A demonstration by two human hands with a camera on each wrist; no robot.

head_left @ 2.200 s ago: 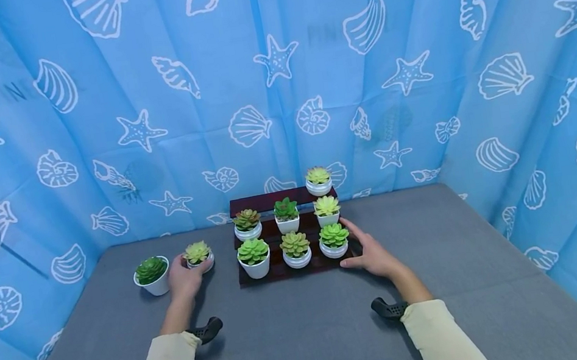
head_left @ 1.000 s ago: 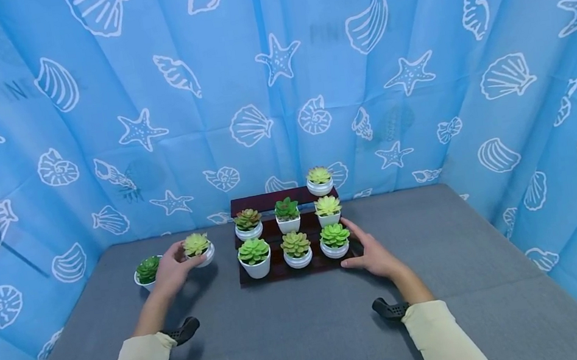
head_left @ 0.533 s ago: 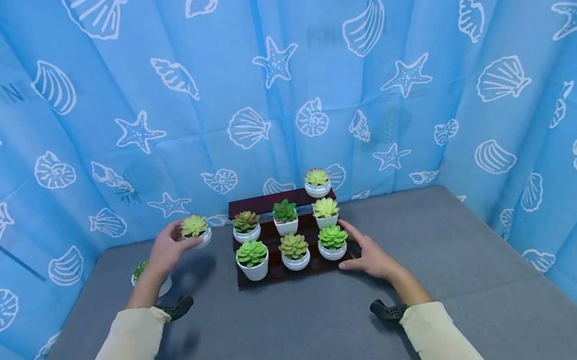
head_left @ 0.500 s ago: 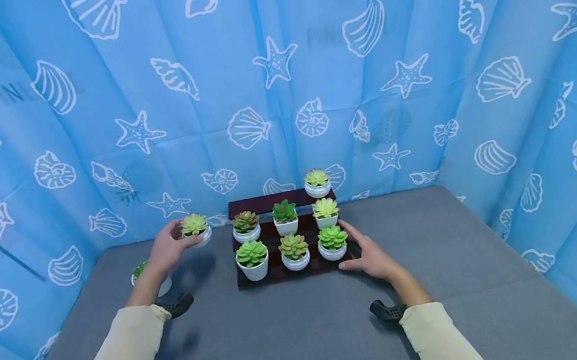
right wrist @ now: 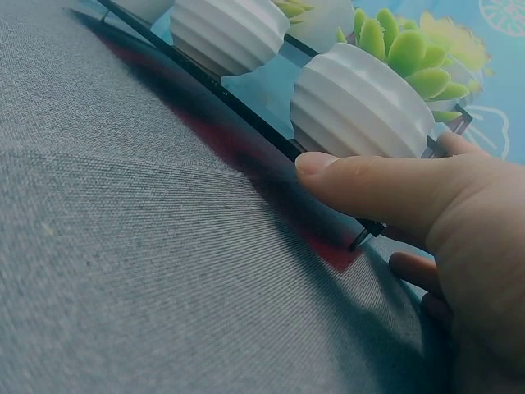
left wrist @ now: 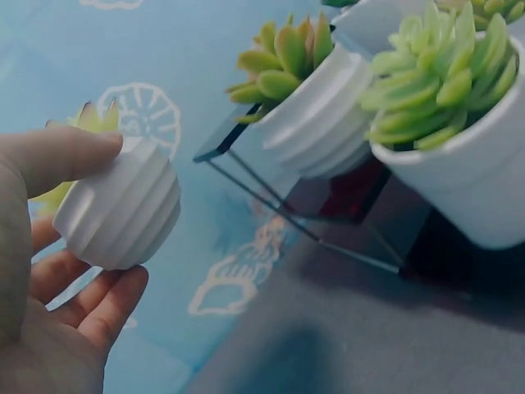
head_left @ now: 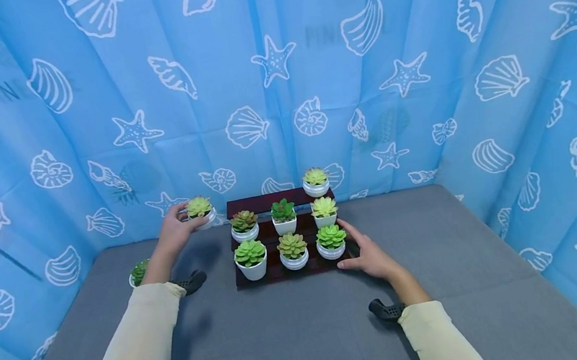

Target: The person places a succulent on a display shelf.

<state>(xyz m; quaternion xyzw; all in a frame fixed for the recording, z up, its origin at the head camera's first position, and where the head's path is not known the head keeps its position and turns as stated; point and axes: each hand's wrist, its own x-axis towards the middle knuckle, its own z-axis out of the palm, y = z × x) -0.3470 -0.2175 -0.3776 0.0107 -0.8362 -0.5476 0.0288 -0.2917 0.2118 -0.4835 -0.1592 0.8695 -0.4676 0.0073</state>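
Observation:
My left hand (head_left: 175, 233) grips a small potted succulent (head_left: 201, 212), pale yellow-green in a ribbed white pot, raised above the table at the left of the display stand. In the left wrist view the thumb lies across the side of the white pot (left wrist: 123, 205), with fingertips under it. The dark red tiered stand (head_left: 264, 203) bears succulents: three along the bottom tier, three on the middle, one at the top right. My right hand (head_left: 372, 257) holds the stand's right end, thumb (right wrist: 361, 185) on the bottom tier's front edge and other fingers around the side.
A dark green succulent (head_left: 139, 273) in a white pot stands on the grey cloth table (head_left: 300, 338) at the left, partly hidden by my left forearm. A blue curtain (head_left: 278, 107) with shell prints hangs close behind the stand.
My left hand has lifted the pale succulent off the table, raised it toward the top tier's height and lately shifted it slightly right. The right hand has stayed at the stand.

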